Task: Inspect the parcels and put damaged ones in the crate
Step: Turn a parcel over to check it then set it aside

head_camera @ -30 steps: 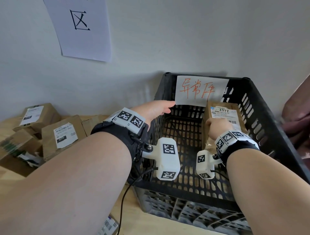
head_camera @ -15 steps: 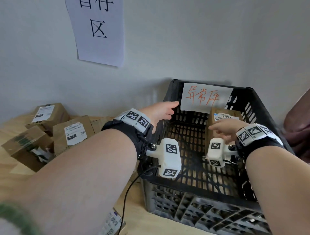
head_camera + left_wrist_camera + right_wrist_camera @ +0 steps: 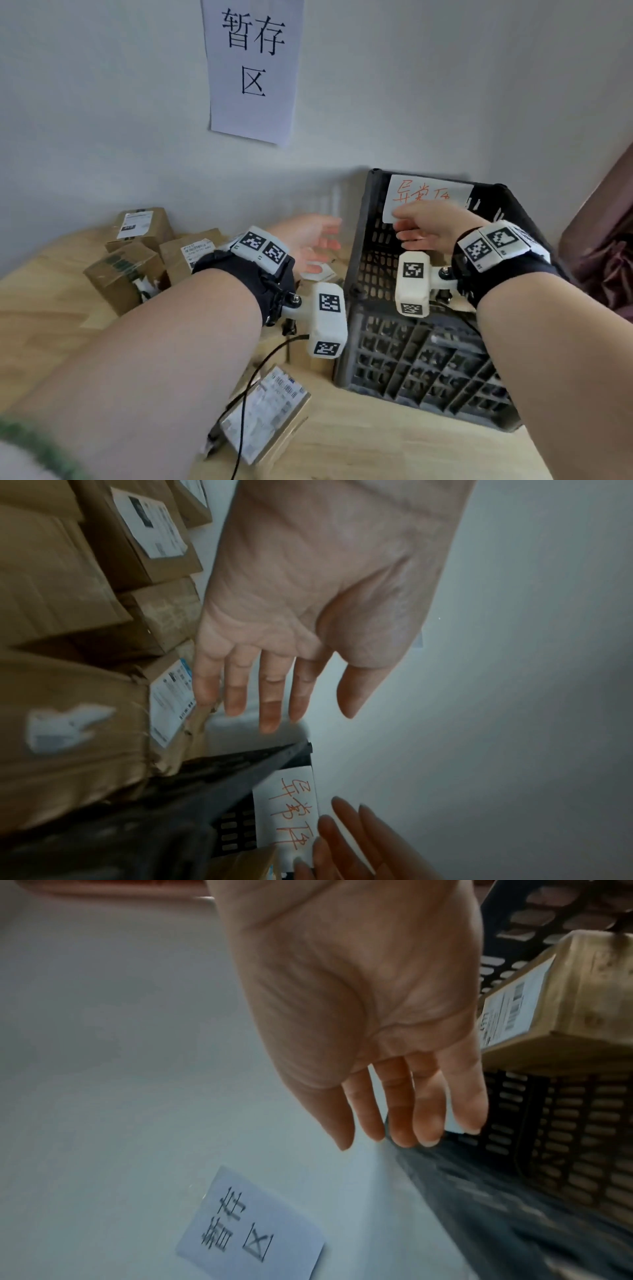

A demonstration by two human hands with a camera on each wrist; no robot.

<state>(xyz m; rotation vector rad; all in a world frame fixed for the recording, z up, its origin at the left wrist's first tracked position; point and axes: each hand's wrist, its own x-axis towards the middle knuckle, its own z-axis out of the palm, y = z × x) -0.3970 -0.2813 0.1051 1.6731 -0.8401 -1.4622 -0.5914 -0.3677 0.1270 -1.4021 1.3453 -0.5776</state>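
A black slatted crate (image 3: 411, 359) stands against the wall at the right, with a white label in red writing (image 3: 428, 195) on its far rim. In the right wrist view a brown parcel (image 3: 565, 993) with a shipping label lies inside the crate (image 3: 565, 1137). My right hand (image 3: 421, 222) hovers over the crate, fingers straight and empty (image 3: 404, 1134). My left hand (image 3: 318, 240) is held just left of the crate, fingers spread and holding nothing (image 3: 274, 710). Several cardboard parcels (image 3: 137, 226) lie on the wooden table at the left.
A flat parcel with a barcode label (image 3: 267, 418) lies on the table near me, under my left forearm and a black cable. A torn box (image 3: 120, 277) sits at the far left. A paper sign (image 3: 253, 68) hangs on the wall. Dark red fabric (image 3: 609, 257) is at the right.
My right hand let go of the parcel in the crate and rose above the rim. My left hand came off the crate's rim and moved left. The view tilted upward.
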